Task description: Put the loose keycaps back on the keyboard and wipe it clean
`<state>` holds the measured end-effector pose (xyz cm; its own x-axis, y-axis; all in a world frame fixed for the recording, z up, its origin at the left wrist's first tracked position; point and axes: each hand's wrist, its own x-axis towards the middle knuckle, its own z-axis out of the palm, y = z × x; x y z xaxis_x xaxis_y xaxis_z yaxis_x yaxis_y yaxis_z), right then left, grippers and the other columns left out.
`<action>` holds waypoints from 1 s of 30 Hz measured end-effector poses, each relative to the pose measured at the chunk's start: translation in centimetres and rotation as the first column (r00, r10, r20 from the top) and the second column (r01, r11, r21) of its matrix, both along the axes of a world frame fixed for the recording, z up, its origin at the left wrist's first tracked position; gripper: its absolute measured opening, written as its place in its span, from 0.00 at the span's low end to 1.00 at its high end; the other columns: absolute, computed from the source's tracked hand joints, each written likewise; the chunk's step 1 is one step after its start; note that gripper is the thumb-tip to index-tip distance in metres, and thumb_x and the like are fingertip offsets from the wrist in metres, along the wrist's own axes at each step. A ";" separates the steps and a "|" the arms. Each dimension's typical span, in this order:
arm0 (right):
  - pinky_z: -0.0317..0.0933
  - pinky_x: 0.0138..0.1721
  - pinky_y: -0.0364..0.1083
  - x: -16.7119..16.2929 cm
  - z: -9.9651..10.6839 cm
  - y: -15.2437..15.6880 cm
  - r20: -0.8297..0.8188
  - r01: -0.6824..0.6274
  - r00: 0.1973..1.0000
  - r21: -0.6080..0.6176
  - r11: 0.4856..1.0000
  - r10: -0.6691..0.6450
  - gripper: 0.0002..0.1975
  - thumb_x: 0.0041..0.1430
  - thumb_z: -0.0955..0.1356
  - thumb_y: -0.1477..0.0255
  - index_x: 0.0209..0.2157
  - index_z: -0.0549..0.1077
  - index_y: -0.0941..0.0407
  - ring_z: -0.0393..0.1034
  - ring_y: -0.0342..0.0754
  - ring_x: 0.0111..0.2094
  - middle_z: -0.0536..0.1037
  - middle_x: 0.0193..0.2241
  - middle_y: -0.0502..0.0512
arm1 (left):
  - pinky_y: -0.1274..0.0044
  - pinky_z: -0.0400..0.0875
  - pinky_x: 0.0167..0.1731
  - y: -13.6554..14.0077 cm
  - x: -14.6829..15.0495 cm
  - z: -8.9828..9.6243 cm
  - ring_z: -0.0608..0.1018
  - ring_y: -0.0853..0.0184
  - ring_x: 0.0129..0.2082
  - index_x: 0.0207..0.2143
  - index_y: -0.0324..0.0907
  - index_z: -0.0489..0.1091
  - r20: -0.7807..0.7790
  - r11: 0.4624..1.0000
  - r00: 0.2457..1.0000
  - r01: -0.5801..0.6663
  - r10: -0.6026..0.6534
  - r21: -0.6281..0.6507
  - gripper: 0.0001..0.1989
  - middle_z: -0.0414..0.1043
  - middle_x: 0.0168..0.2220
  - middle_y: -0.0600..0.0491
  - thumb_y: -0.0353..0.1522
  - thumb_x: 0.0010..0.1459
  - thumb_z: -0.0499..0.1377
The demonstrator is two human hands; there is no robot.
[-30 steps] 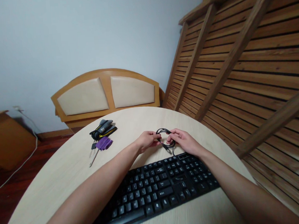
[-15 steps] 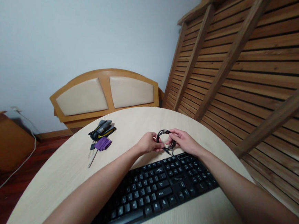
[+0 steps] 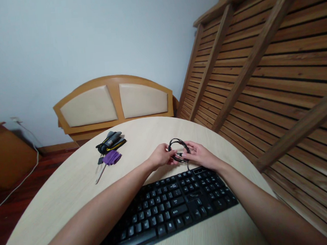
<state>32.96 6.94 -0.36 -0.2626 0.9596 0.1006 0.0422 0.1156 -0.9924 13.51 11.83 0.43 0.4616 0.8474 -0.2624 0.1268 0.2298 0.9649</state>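
Observation:
A black cable (image 3: 177, 140) is wound into a round coil just beyond the keyboard's back edge. My left hand (image 3: 162, 155) pinches the coil's left side between thumb and fingers. On the right side, my right hand (image 3: 201, 155) grips the same coil, its thumb pointing inward near a plug end. From the coil a short length of cable runs down to the black keyboard (image 3: 170, 208), which lies flat on the table under my forearms. My left forearm hides part of the keyboard's left side.
On the round pale table (image 3: 81, 189), a folded grey and black item with yellow edging (image 3: 111, 141) lies left of my hands. Beside it are a purple cloth bundle (image 3: 112, 157) and a thin light strap (image 3: 100, 174). A headboard (image 3: 116, 99) and wooden slats (image 3: 263, 92) stand behind.
The coil has turned and tilted up slightly between my hands. The loose plug end that hung below it is now up by my right thumb.

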 end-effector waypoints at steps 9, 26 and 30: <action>0.72 0.35 0.48 0.1 -1.0 0.5 0.148 0.162 0.975 0.039 0.986 -0.166 0.19 0.47 0.77 0.63 0.35 0.70 0.56 0.77 0.48 0.30 0.77 0.32 0.51 | 0.81 0.67 0.24 -0.2 0.1 -1.0 0.75 0.71 0.20 0.28 0.41 0.64 -0.147 0.953 0.989 0.018 0.028 0.304 0.11 0.71 0.22 0.58 0.23 0.55 0.64; 0.67 0.43 0.48 1.0 -0.4 -0.5 0.137 -0.155 0.977 -0.068 0.986 0.163 0.33 0.53 0.75 0.63 0.56 0.61 0.56 0.78 0.50 0.42 0.82 0.41 0.57 | 0.81 0.68 0.22 0.0 -0.7 -0.7 0.77 0.70 0.20 0.34 0.40 0.63 -0.085 0.979 0.993 0.091 -0.077 0.180 0.10 0.76 0.26 0.54 0.25 0.57 0.64; 0.68 0.40 0.48 1.0 -0.8 -0.2 0.134 -0.133 0.981 -0.066 0.989 0.140 0.35 0.55 0.74 0.61 0.59 0.58 0.56 0.78 0.50 0.37 0.83 0.35 0.54 | 0.78 0.72 0.26 -0.1 -1.3 -0.3 0.81 0.66 0.26 0.37 0.39 0.64 -0.039 0.980 0.985 0.174 -0.171 0.101 0.13 0.78 0.30 0.50 0.27 0.55 0.67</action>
<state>33.99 6.78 -1.14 -0.3991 0.9169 0.0015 0.1664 0.0741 -0.9833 12.24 11.77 0.13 0.5963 0.7792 -0.1930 0.1850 0.1006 0.9776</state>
